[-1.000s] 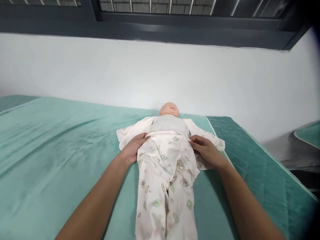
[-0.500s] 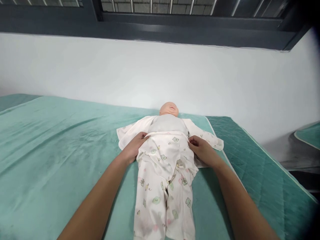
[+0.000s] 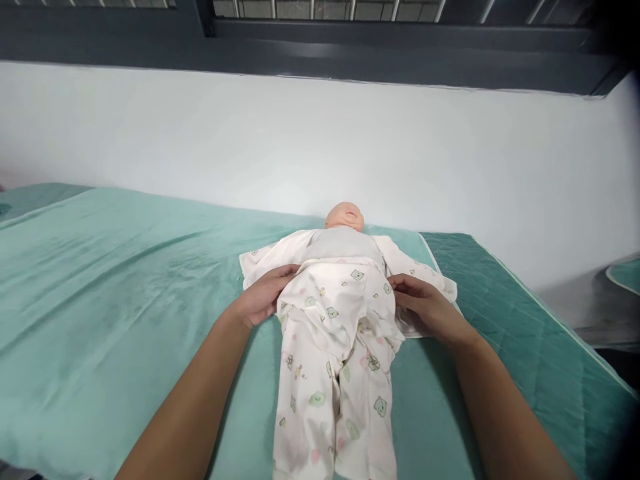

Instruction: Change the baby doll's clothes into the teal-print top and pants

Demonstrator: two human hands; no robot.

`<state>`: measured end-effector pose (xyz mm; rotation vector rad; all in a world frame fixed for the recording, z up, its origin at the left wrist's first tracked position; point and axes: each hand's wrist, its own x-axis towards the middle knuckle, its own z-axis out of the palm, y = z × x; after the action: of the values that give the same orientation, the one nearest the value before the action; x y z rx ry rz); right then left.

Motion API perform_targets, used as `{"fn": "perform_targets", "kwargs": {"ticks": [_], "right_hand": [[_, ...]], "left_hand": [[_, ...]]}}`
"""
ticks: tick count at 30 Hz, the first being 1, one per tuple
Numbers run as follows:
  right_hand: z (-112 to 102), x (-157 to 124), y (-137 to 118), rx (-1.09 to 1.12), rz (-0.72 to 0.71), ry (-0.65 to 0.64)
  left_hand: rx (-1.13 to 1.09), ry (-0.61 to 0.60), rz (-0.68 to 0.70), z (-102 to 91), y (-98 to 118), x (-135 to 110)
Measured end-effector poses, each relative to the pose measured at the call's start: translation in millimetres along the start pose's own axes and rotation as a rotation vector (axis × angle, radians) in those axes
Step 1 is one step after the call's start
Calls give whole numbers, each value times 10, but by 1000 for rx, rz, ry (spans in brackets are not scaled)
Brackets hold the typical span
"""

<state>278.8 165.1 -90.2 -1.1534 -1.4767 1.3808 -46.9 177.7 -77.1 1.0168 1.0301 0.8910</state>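
A baby doll (image 3: 345, 217) lies on its back with its head by the wall. It wears a grey top (image 3: 345, 243) and white printed pants (image 3: 335, 313), whose waistband sits across its belly. A white printed jacket (image 3: 285, 250) is spread beneath it, with its sleeves out to both sides. My left hand (image 3: 264, 293) rests against the pants' left side at the waist, fingers stretched out and tips partly behind the cloth. On the other side, my right hand (image 3: 427, 305) has its fingers loosely extended, tips touching the pants near the waist.
A light green sheet (image 3: 125, 320) covers the surface under the doll. To its right lies a darker quilted green cover (image 3: 520, 347). Behind stands a white wall (image 3: 300, 140) below a dark window frame (image 3: 375, 57) with metal bars.
Both hands have loosened from a pinch at the waistband, and their fingers now lie straighter along the doll's sides. The view has shifted slightly, so the doll appears further right.
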Motion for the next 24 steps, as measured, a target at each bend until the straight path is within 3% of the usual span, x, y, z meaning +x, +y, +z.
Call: {"fn": "perform_targets", "kwargs": {"ticks": [9,13,19,24], "right_hand": [[16,44,-26,-123,-39,-84],[35,63,-30,-249,-44,-86],[77,205,102,-522,45,210],[98,229,111,-471,2,205]], "left_hand": [[39,109,-11,-20,-52,17],[134,162,60,37,-40,5],[287,221,215,129,18,0],[285,163,128,137,39,-31]]}}
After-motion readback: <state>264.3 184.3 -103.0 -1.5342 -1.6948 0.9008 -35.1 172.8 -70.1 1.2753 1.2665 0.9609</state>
